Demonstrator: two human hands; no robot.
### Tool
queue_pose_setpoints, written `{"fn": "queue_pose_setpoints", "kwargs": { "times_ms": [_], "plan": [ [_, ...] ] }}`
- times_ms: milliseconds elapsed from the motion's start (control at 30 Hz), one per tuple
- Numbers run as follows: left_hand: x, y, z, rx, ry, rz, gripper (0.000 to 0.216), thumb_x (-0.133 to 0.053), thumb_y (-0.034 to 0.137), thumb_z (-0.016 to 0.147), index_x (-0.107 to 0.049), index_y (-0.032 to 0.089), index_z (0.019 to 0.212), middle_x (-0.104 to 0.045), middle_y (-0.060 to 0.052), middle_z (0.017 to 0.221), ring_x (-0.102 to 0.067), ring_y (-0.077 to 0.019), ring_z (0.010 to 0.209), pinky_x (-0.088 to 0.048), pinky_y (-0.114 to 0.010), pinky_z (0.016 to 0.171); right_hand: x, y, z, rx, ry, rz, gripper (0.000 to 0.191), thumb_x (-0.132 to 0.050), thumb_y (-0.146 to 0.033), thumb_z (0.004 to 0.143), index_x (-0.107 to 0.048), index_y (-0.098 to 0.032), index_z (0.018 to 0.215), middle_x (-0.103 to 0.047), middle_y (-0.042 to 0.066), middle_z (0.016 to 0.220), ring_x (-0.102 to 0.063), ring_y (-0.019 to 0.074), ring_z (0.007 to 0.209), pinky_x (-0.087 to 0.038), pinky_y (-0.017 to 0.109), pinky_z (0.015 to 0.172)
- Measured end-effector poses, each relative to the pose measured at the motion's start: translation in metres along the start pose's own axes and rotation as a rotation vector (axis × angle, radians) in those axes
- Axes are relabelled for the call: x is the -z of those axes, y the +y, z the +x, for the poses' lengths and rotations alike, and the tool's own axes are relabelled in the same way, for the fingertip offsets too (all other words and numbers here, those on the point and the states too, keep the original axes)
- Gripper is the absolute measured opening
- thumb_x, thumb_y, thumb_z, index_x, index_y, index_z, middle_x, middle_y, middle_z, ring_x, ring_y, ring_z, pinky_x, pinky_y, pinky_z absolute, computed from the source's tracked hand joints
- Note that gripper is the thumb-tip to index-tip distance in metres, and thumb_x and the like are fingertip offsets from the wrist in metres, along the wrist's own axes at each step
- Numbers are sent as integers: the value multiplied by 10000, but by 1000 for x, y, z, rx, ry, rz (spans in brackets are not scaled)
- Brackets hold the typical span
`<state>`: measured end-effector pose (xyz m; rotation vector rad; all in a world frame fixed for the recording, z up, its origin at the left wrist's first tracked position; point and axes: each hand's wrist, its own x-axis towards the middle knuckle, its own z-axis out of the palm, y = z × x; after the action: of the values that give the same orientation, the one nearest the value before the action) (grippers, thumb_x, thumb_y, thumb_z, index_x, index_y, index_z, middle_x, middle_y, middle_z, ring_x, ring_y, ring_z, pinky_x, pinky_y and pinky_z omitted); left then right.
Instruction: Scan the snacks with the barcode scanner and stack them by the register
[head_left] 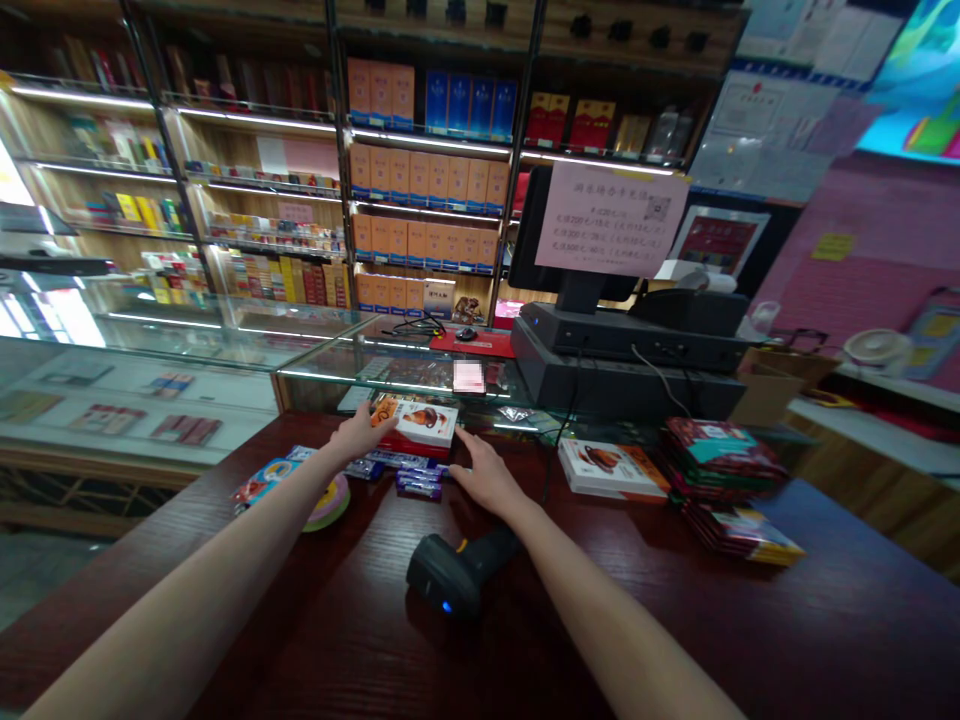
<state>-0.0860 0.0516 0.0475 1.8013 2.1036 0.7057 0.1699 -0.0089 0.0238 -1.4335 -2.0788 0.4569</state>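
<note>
Both arms reach over the dark wooden counter. My left hand (362, 436) is at the left end of a white and orange box (426, 418) with a brown food picture, its thumb on the box and the other fingers partly hidden behind it. The box lies flat on red packs (420, 447). My right hand (487, 476) is by the right end of this pile, fingers apart, tips close to the box corner; whether they touch it I cannot tell. Purple wrapped bars (418, 484) lie just in front. Closer to me rests a black barcode scanner (450, 575) with a blue light.
Left of the pile are a blue snack packet (264, 482) and a round pink and green item (330, 503). To the right lie another white and orange box (611, 470) and stacked snack packs (720, 455). A cash register monitor (592, 230) stands behind, beside glass display cases (150, 390).
</note>
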Motion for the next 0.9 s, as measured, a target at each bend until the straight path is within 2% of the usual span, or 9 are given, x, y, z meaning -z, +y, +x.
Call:
{"fn": "queue_pose_setpoints", "kwargs": {
  "times_ms": [200, 467, 633, 733, 900],
  "plan": [
    [5, 6, -4, 64, 2, -64, 808, -499, 602, 903, -344, 65, 1485, -631, -248, 1336, -576, -349, 1297, -435, -419, 1035, -4, -5, 6, -7, 5, 125, 778, -644, -246, 835, -344, -225, 1553, -504, 108, 1515, -464, 267, 1399, -376, 435, 1152],
    [13, 15, -12, 86, -24, -108, 818, -426, 622, 932, -329, 50, 1507, -565, -278, 1403, -527, -360, 1348, -419, -443, 1075, -3, -13, 0, -63, 6, 216, 760, -665, -216, 828, -386, -247, 1534, -529, 76, 1503, -498, 249, 1381, -374, 404, 1158],
    [14, 19, -18, 42, -31, -132, 807, -415, 610, 933, -353, 35, 1497, -565, -270, 1407, -543, -357, 1332, -430, -425, 1070, 3, -14, -8, -91, 19, 259, 763, -680, -255, 821, -401, -195, 1528, -516, 110, 1509, -491, 265, 1390, -369, 403, 1161],
    [13, 20, -19, 0, -26, -139, 739, -438, 544, 941, -389, 38, 1477, -571, -253, 1410, -566, -337, 1312, -441, -403, 1060, 10, -12, -14, -101, 32, 260, 762, -672, -263, 828, -397, -142, 1528, -519, 138, 1502, -495, 274, 1387, -368, 400, 1163],
    [7, 19, -21, -79, 7, -131, 584, -534, 409, 888, -503, 113, 1390, -690, -174, 1272, -677, -294, 1150, -498, -365, 974, 20, -5, -25, -123, 64, 240, 724, -655, -254, 842, -420, -113, 1512, -506, 157, 1507, -475, 277, 1403, -353, 419, 1175]
  ]
}}
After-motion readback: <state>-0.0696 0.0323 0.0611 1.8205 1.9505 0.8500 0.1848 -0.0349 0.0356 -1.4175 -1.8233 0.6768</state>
